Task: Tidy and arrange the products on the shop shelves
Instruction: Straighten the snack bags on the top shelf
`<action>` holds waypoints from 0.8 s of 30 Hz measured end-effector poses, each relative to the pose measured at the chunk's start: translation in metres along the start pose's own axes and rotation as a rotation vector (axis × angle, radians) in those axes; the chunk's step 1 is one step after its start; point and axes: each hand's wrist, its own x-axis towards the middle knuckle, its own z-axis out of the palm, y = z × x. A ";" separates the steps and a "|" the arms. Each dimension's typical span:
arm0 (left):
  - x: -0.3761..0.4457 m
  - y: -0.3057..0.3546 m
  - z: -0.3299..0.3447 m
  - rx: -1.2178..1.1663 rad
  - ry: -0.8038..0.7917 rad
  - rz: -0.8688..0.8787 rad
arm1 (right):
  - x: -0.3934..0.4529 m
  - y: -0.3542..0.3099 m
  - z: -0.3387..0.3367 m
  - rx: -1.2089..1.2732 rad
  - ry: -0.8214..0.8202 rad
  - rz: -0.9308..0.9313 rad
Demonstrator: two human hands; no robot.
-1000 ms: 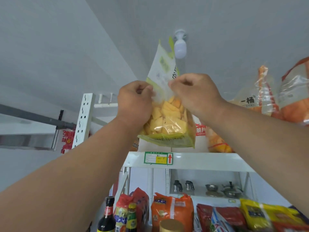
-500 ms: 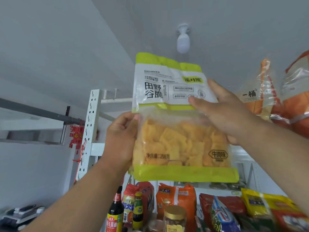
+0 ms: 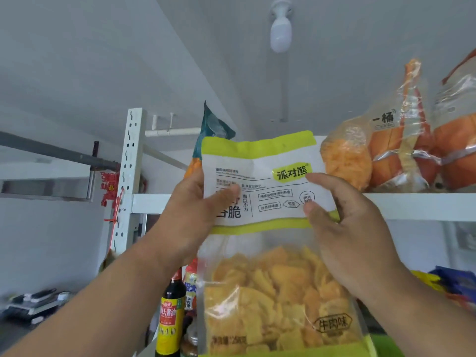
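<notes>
Both hands pinch the white-and-lime plastic bag of yellow crackers at its upper panel: left hand thumb in front, right hand likewise. Bag hangs below the white metal top shelf. Recommended: lift upright, seat beside the orange snack bags, label forward.
</notes>
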 end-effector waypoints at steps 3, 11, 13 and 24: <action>-0.004 -0.015 0.000 0.099 0.088 0.035 | -0.014 0.006 -0.001 -0.013 -0.077 0.058; -0.023 -0.028 -0.001 -0.081 0.076 0.028 | 0.000 0.004 -0.009 0.123 -0.073 0.177; -0.027 -0.031 0.000 -0.150 0.056 0.013 | 0.002 -0.001 -0.005 0.257 -0.244 0.215; -0.035 -0.042 -0.018 -0.235 -0.014 -0.189 | -0.015 0.012 -0.001 0.125 -0.271 0.084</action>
